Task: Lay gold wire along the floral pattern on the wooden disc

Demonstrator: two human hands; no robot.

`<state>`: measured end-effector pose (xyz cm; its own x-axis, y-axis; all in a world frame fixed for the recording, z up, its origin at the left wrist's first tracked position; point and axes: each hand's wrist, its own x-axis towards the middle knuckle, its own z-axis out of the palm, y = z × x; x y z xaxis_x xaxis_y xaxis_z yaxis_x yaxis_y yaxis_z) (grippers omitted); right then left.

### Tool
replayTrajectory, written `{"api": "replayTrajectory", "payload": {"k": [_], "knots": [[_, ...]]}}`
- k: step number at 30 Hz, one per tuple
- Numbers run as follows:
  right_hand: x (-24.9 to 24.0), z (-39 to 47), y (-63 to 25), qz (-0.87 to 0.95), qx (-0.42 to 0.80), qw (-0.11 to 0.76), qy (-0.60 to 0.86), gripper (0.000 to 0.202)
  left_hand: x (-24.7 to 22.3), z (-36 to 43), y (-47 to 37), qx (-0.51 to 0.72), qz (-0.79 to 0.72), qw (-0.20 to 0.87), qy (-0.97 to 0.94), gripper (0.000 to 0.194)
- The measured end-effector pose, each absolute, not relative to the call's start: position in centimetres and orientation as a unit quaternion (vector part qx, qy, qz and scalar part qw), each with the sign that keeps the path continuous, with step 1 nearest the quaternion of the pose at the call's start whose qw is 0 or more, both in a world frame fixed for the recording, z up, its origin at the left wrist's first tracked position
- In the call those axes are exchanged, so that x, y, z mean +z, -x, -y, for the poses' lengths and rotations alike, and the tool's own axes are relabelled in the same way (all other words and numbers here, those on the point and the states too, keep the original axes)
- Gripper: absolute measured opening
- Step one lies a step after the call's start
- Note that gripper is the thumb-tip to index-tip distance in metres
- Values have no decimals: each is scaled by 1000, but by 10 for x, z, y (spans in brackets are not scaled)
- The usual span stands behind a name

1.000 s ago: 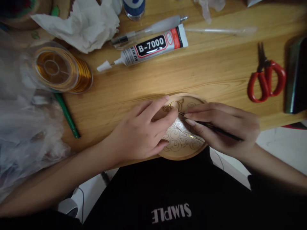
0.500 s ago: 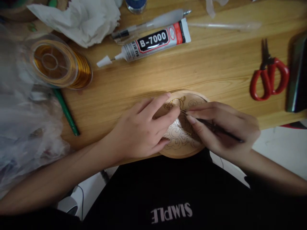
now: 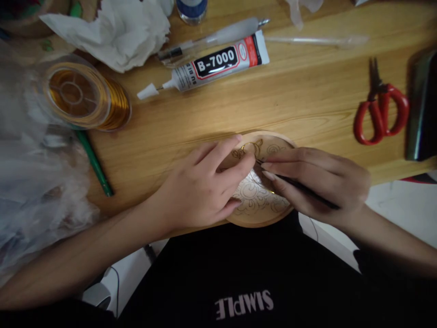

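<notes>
A round wooden disc [image 3: 253, 193] drawn with scrolling line patterns lies at the table's front edge. Shaped gold wire [image 3: 258, 146] follows lines on its upper part, and a loose length trails down over the middle. My left hand [image 3: 205, 182] rests on the disc's left side with fingers spread, its index fingertip pressing near the wire. In my right hand [image 3: 317, 177], pinched between thumb and fingers, are dark tweezers [image 3: 303, 187]. Their tips meet the wire area beside my left index finger; the exact contact is hidden.
A B-7000 glue tube [image 3: 221, 63], a pen [image 3: 218, 36] and crumpled tissue [image 3: 126, 34] lie beyond the disc. On the left are a gold wire spool [image 3: 116, 107], a green stick [image 3: 94, 161] and plastic wrapping [image 3: 44, 196]. Red-handled pliers [image 3: 382, 111] and a dark device [image 3: 423, 107] lie right.
The tweezers have tilted slightly and my right fingers have shifted a little, while the tips stay near the same spot. My left hand holds its place. The view has moved slightly.
</notes>
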<state>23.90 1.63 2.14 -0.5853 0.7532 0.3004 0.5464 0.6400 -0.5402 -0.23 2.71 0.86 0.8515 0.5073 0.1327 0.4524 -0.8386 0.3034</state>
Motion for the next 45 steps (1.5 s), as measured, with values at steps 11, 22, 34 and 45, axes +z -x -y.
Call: {"api": "replayTrajectory", "payload": {"k": [11,22,34,45], "knots": [[25,-17,-242,907,125,211,342,19,10,-27,2,116,-266,164,-943,38],[25,1,-222,816,186,261,482,13,9,-26,2,115,-262,137,-948,44],[25,11,-217,790,189,272,515,25,10,-28,2,114,-266,185,-939,42],[17,0,-230,814,210,319,437,26,6,-27,3,131,-245,116,-954,42]]}}
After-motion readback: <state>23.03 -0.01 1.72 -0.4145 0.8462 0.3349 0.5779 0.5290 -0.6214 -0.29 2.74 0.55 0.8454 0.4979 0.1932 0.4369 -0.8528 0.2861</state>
